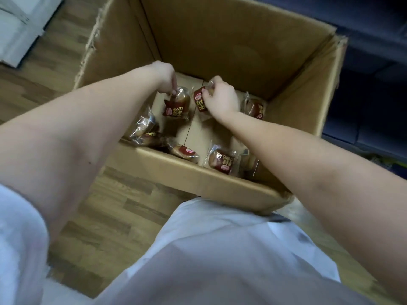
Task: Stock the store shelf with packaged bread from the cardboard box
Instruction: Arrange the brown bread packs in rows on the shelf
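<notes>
A large open cardboard box [220, 40] stands on the floor in front of me. Several small bread packs in clear wrap with dark red labels lie on its bottom. My left hand [166, 77] reaches in and pinches the top edge of one bread pack [176, 104], which hangs from my fingers. My right hand [221, 97] grips a second bread pack [199, 99] beside it. More bread packs lie at the left [144, 126], near the front wall [222, 160] and at the right [255, 107]. The shelf is out of view.
The box sits on a wood-pattern floor [123, 208]. Its torn left flap [92, 45] stands up. Something white [19, 29] is at the top left, and dark furniture [374, 73] lies to the right of the box. My white clothing [220, 260] fills the bottom.
</notes>
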The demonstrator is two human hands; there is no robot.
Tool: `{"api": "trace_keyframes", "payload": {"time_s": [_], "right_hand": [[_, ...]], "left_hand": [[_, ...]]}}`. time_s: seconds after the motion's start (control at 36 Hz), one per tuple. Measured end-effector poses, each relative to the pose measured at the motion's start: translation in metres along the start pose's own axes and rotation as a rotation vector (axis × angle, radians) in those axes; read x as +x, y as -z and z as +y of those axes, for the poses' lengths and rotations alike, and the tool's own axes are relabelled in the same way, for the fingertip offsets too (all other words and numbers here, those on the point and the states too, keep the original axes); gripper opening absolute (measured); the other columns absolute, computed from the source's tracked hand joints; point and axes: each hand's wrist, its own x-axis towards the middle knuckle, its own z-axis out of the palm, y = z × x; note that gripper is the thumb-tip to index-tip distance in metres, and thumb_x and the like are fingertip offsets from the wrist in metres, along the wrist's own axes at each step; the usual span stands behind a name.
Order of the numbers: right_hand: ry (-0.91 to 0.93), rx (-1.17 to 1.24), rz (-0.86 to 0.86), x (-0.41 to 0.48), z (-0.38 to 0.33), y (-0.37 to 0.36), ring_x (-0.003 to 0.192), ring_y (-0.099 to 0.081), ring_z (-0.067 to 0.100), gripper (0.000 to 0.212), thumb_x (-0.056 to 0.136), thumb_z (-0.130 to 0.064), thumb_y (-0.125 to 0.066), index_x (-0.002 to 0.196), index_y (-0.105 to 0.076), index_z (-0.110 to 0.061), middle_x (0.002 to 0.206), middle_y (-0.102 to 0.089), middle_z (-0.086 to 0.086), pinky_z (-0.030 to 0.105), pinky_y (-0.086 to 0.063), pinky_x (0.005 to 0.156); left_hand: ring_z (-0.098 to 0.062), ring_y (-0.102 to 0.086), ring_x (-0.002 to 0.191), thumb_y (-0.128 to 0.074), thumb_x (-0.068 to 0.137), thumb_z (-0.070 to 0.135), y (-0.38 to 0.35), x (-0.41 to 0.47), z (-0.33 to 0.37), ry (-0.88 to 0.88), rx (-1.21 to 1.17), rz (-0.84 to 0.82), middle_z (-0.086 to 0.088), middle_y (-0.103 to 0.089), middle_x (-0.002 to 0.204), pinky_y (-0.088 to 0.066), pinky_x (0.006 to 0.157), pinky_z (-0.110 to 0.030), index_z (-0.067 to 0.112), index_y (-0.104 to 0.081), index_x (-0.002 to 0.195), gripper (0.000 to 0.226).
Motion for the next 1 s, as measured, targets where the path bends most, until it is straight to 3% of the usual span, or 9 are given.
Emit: {"api": "trace_keyframes", "payload": {"time_s": [0.17,0.25,0.44,0.58,0.69,0.83,1.0], "right_hand": [[0.061,0.060,0.132,0.002,-0.011,0.042,0.098,-0.061,0.026,0.026,0.094,-0.034,-0.047,0.110,-0.055,-0.015,0.110,-0.064,0.004,0.036,-0.051,0.079],[0.082,0.096,0.218,0.007,-0.019,0.069,0.097,-0.060,0.020,0.026,0.095,-0.033,-0.048,0.111,-0.056,-0.016,0.108,-0.064,0.001,0.027,-0.044,0.072],[0.123,0.156,0.338,0.016,-0.032,0.117,0.090,-0.060,0.019,0.020,0.094,-0.035,-0.048,0.104,-0.054,-0.018,0.098,-0.064,-0.002,0.028,-0.043,0.070],[0.152,0.170,0.388,0.024,-0.036,0.146,0.091,-0.060,0.021,0.023,0.094,-0.038,-0.049,0.106,-0.055,-0.019,0.098,-0.065,-0.001,0.033,-0.049,0.073],[0.159,0.209,0.457,0.027,-0.039,0.168,0.085,-0.061,0.021,0.021,0.094,-0.039,-0.049,0.101,-0.056,-0.020,0.089,-0.063,-0.002,0.036,-0.052,0.074],[0.124,0.301,0.535,0.024,-0.039,0.193,0.085,-0.060,0.017,0.021,0.094,-0.037,-0.051,0.101,-0.057,-0.019,0.088,-0.061,-0.005,0.033,-0.051,0.074],[0.045,0.385,0.586,0.016,-0.021,0.207,0.087,-0.060,0.018,0.021,0.094,-0.038,-0.050,0.100,-0.057,-0.019,0.088,-0.059,-0.005,0.036,-0.052,0.079]], "left_hand": [[-0.028,-0.058,0.107,-0.058,0.094,0.021,0.029,-0.014,0.003,0.015,-0.173,0.169,-0.011,-0.064,0.115,-0.046,0.085,-0.035,0.013,-0.069,0.112,0.022],[-0.022,-0.063,0.089,-0.058,0.095,0.029,0.045,-0.023,0.003,0.055,-0.457,0.240,-0.008,-0.065,0.102,-0.053,0.073,-0.034,0.013,-0.066,0.113,0.026],[-0.024,-0.065,0.091,-0.060,0.092,0.037,0.069,-0.037,0.011,0.010,-1.013,0.359,-0.012,-0.064,0.110,-0.056,0.070,-0.035,0.011,-0.064,0.117,0.036],[-0.022,-0.065,0.085,-0.062,0.091,0.039,0.089,-0.049,0.020,-0.063,-1.117,0.428,-0.012,-0.065,0.109,-0.054,0.064,-0.027,0.014,-0.063,0.111,0.033],[-0.021,-0.068,0.081,-0.062,0.091,0.039,0.100,-0.056,0.024,-0.089,-1.183,0.465,-0.011,-0.067,0.111,-0.057,0.073,-0.032,0.015,-0.062,0.114,0.033],[-0.019,-0.069,0.073,-0.063,0.091,0.036,0.115,-0.063,0.035,-0.110,-1.311,0.521,-0.009,-0.066,0.100,-0.058,0.070,-0.031,0.017,-0.060,0.105,0.023],[-0.019,-0.068,0.073,-0.063,0.092,0.035,0.117,-0.059,0.058,-0.127,-1.434,0.454,-0.004,-0.067,0.089,-0.059,0.074,-0.033,0.017,-0.061,0.102,0.021]]}}
